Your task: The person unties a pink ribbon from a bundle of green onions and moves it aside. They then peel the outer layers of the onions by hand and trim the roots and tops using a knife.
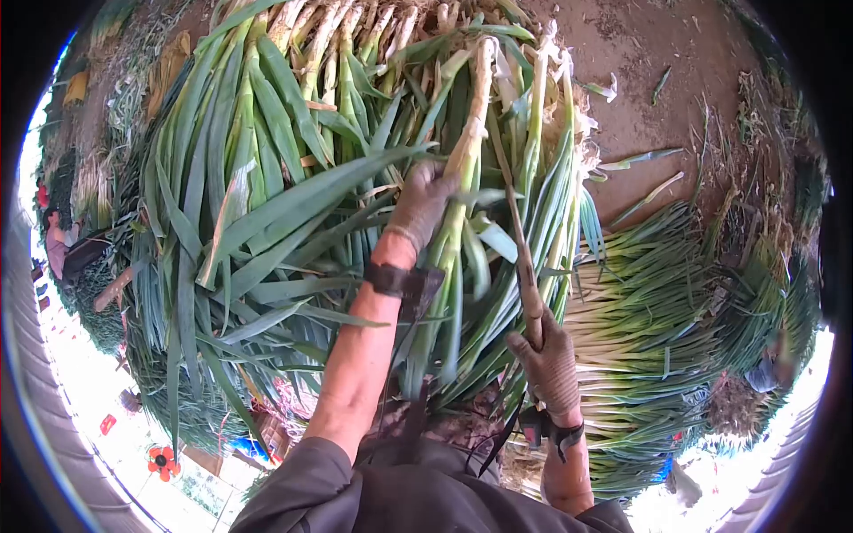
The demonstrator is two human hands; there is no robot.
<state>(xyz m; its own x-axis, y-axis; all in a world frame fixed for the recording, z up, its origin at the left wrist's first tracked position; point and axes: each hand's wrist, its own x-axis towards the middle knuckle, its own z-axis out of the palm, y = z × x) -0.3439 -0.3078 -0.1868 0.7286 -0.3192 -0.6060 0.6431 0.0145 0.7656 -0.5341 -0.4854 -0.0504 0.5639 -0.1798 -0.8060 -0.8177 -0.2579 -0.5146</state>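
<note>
My left hand [421, 206], in a brownish glove, is closed around a leek [474, 133] near the middle of its stalk. The leek's pale root end points up and away, and its green leaves hang down towards me. My right hand [548, 366], also gloved, grips the handle of a long, narrow knife [520, 235]. The blade points up and forward, just right of the held leek, close to its cut or bent leaves. Beneath and left of my left hand spreads a thick heap of leeks [267, 142], root ends at the far side.
Neatly layered leeks [622, 329] lie to the right, white stems towards the middle. Brown ground [640, 115] with loose leaf scraps shows at the upper right. Another person [59, 242] is at the far left. A red flower-shaped thing [163, 463] shows at the lower left.
</note>
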